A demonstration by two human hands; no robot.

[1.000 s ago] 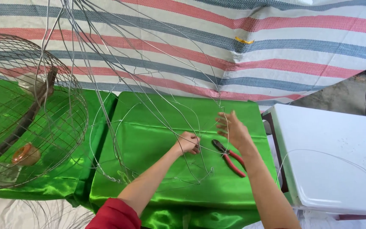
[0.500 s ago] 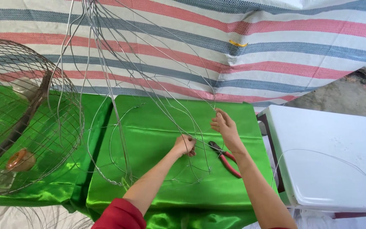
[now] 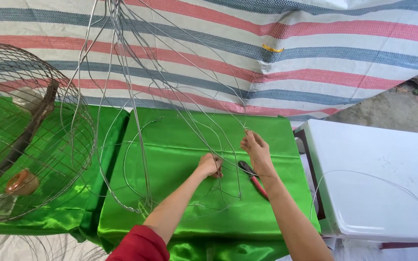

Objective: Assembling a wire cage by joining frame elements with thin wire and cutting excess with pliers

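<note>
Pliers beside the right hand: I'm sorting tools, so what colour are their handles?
Red handles on the pliers, with dark jaws; the head view shows them best.

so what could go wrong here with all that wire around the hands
The right hand pinches the tip of one thin wire from a bundle that arcs up and looks sprung; if it slips, the free end could whip toward the face or arm.

The left hand presses down inside the loops on the green cloth, so a finger could snag.

The red-handled pliers lie under the right forearm and might get knocked off.

Thin bent silver wire frame [image 3: 170, 121], upright on green cloth
</note>
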